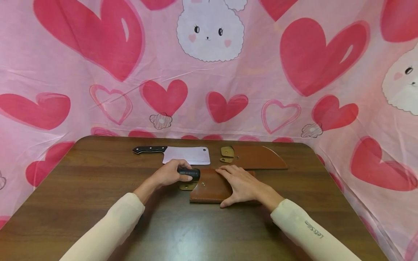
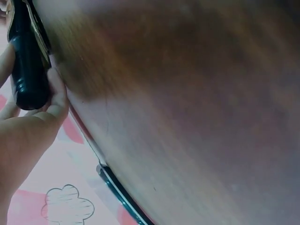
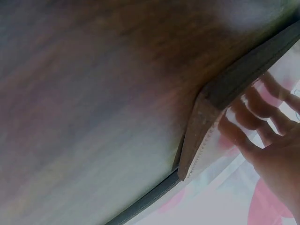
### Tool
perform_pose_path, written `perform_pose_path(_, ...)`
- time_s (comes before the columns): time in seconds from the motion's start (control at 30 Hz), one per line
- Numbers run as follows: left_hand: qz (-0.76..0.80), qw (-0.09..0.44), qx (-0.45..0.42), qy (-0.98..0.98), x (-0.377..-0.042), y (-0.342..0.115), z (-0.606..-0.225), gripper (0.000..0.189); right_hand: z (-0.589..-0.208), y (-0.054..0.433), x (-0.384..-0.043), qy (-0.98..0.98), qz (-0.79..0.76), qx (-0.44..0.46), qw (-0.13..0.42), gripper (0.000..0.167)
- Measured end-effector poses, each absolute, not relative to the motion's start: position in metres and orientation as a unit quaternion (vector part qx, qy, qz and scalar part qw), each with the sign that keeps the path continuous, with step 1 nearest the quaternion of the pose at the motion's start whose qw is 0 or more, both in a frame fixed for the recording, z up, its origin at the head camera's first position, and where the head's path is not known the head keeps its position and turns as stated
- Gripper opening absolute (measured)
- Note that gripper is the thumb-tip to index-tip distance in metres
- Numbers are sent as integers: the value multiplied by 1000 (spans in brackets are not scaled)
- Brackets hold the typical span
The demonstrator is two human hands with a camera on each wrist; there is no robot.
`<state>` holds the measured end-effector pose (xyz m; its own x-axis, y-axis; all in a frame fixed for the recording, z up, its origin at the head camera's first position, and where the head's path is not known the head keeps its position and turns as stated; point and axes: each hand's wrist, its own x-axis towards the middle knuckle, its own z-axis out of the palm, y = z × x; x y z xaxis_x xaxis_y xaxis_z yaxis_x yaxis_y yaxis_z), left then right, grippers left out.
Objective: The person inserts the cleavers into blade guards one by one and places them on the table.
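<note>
In the head view my left hand [image 1: 170,173] grips a black knife handle [image 1: 194,174] at the left end of a brown leather sheath [image 1: 212,188]. The blade is hidden in the sheath. The left wrist view shows fingers and thumb around the dark handle [image 2: 29,75]. My right hand [image 1: 243,185] rests spread over the sheath, thumb by its near edge and fingertips by the far edge. In the right wrist view, its extended fingers [image 3: 243,133] lie along the stitched sheath [image 3: 199,136]. A tan snap strap [image 1: 187,186] sticks out below the handle.
Behind the left hand lies a cleaver [image 1: 186,155] with a black handle pointing left. A second brown leather sheath [image 1: 258,157] with tan snap straps lies at the back right. The wooden table [image 1: 107,170] ends at a pink heart-patterned cloth [image 1: 196,76].
</note>
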<state>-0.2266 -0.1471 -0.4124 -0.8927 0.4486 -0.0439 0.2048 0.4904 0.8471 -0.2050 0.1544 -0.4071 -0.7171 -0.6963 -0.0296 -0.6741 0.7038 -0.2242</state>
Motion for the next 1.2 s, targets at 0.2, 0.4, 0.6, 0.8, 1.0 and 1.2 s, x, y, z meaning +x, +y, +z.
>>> perform_pose_path(0.2, 467, 127, 200, 852, -227, -150, -414, 26, -407, 156, -206, 923, -100, -364, 66, 114)
perform_pose_path(0.4, 467, 119, 200, 853, -229, -156, -411, 28, -403, 163, -210, 924, -127, -357, 54, 105)
perform_pose_path(0.6, 464, 111, 172, 862, -231, -170, -406, 38, -393, 174, -218, 921, -175, -345, 36, 98)
perform_pose_path(0.8, 470, 76, 148, 867, -235, -188, -401, 44, -382, 190, -230, 924, -201, -325, 11, 89)
perform_pose_path(1.0, 451, 32, 141, 880, -242, -208, -395, 47, -379, 210, -242, 932, -209, -295, 8, 87)
perform_pose_path(1.2, 462, 2, 119, 879, -251, -224, -388, 48, -378, 227, -254, 939, -214, -268, 4, 87)
